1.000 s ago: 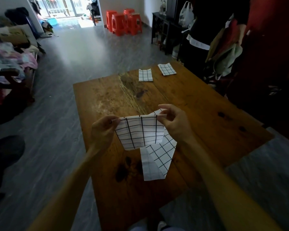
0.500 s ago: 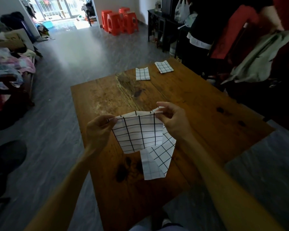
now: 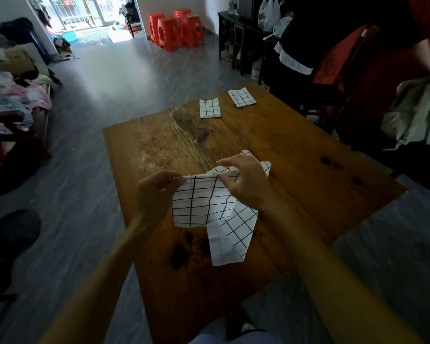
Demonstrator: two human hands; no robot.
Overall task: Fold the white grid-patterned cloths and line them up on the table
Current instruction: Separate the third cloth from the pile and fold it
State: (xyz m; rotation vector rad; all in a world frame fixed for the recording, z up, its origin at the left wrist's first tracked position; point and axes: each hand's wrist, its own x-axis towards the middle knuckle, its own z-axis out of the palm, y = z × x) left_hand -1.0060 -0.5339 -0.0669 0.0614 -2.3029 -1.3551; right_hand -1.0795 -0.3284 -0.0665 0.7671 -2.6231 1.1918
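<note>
1. A white grid-patterned cloth is held up above the wooden table, over its near half.
2. The cloth's top edge is pinched at its left end by the left hand, whose thumb and fingers are curled closed on the fabric.
3. The same top edge is pinched further along by the right hand, with thumb and forefinger closed on the fold and the other fingers loosely bent behind it.
4. Between the two hands the top edge is drawn nearly straight, and one panel of the cloth is seen hanging below it, facing the camera.
5. A second part of the cloth is seen hanging lower and to the right, turned at an angle, with its lowest corner close to the tabletop; whether it touches the wood cannot be told.
6. A small flap of the cloth is visible beyond the right hand, on its far side.
7. Two folded grid cloths are laid on the far end of the table: the left folded cloth and the right folded cloth, side by side, near each other but apart.
8. Dark stains are seen in the wood below the held cloth.
9. Red plastic stools are stood on the grey floor in the background.
10. At the right edge another person's arm is seen, with a pale green garment held by it.
</note>
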